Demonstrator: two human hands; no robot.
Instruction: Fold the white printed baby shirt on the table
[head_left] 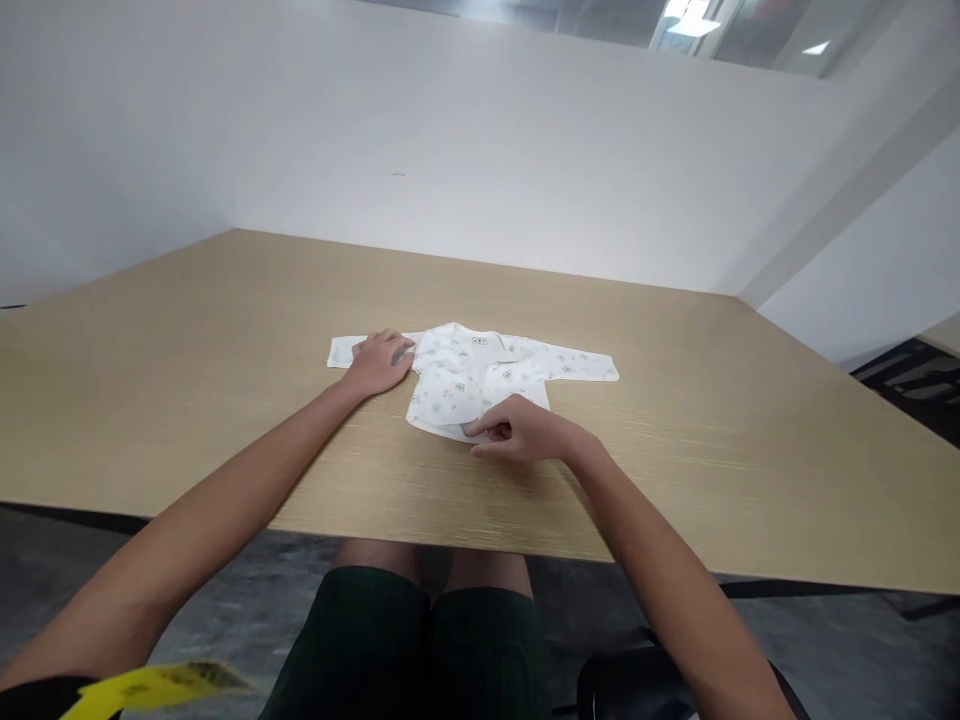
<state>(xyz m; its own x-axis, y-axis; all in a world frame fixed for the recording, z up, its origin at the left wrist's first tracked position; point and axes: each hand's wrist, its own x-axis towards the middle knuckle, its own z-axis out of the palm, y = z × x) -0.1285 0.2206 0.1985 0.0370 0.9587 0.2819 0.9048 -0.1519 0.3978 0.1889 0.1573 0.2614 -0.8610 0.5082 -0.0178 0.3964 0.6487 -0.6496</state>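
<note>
A small white baby shirt (457,378) with a faint print lies spread on the wooden table (675,450), its sleeves out to both sides. My left hand (380,362) rests on the shirt's left sleeve, fingers loosely curled and pressing down. At the near hem, my right hand (516,431) pinches the lower edge of the shirt between thumb and fingers.
The table's near edge runs just above my knees (420,640). White walls close off the far side and right. A yellow tag (150,688) shows at the bottom left, and a dark chair part (637,685) at the bottom right.
</note>
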